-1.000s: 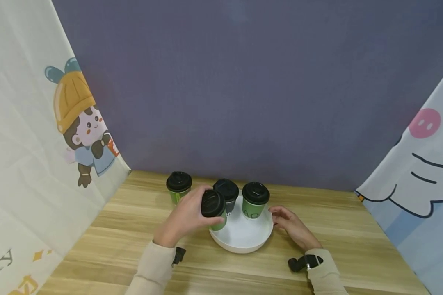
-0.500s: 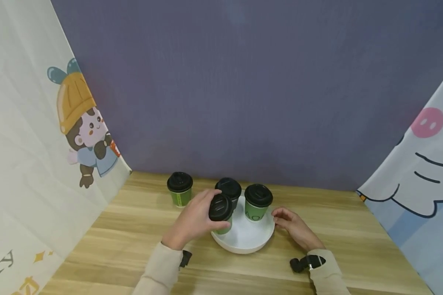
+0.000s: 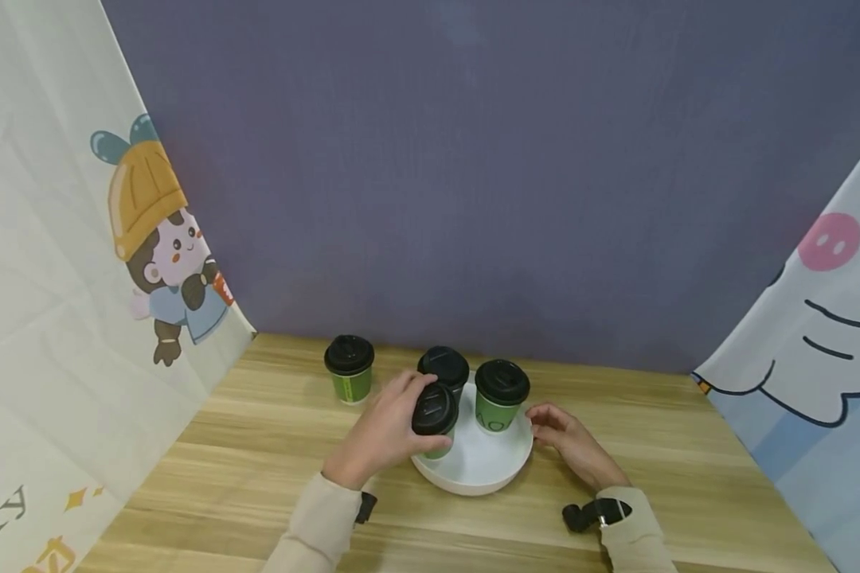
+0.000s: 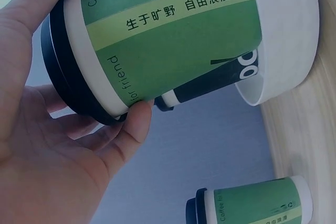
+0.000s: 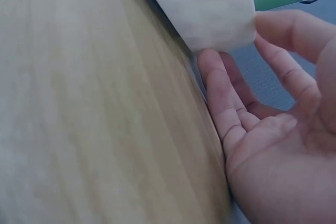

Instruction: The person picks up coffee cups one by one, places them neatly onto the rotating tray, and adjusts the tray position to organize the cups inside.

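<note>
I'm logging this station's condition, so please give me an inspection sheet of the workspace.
Surface: wood-grain table.
Job's things: white tray holding a dark cup and a green cup; a separate green cup stands on the table, left of the tray. All have black lids.
Clutter: nothing seen.
Hands: left hand grips another green cup at the tray's left side, base contact unclear; right hand touches the tray's right edge.
Cables: nothing seen.
Surroundings: dark backdrop, printed cloths either side.

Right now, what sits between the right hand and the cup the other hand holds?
In the head view, a bare stretch of white tray lies between the right hand and held cup; another green cup stands slightly farther back.
</note>
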The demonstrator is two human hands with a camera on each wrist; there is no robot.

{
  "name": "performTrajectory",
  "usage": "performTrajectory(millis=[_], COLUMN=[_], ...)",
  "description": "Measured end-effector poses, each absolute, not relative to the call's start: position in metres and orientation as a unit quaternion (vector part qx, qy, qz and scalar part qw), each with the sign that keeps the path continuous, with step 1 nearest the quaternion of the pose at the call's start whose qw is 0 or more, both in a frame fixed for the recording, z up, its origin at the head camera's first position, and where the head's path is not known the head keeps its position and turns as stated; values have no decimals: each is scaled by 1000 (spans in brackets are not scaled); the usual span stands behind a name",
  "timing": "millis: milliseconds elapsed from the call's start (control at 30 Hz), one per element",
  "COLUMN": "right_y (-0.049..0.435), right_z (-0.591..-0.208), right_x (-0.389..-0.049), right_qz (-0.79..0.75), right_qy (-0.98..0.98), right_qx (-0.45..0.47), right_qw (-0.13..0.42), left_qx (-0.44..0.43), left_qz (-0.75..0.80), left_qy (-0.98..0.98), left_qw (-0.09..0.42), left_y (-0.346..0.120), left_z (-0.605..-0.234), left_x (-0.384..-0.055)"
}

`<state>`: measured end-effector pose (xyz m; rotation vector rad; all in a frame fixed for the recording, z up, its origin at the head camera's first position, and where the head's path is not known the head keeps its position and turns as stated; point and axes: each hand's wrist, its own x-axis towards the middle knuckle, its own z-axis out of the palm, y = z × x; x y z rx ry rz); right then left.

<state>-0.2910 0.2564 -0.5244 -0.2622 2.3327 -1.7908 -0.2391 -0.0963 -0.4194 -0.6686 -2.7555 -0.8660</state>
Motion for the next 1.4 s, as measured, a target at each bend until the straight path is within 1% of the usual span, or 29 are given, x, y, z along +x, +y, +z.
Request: performTrajectory(millis=[133, 500, 800, 1133, 1400], right_y=[257, 256, 255, 252, 254], right_z=[-525, -526, -525, -526, -528], right_x=[-291, -291, -292, -293, -294], right_qz=[-609, -608, -616, -614, -611], right_qy=[783, 784, 778, 780, 783], right_qx=[-88, -80, -75, -75, -75], right_qw=[94, 92, 97, 95, 93], left_qx=[-226, -238, -231, -239, -242], left_qz=[-293, -278, -281, -269, -267], left_qy=[-925, -926, -928, -928, -927], left_qw=[82, 91, 86, 99, 99], left_y=[-93, -87, -88, -85, -84], left_z=[-423, -431, -430, -433, -434], left_x=[-239, -242, -240, -241, -241])
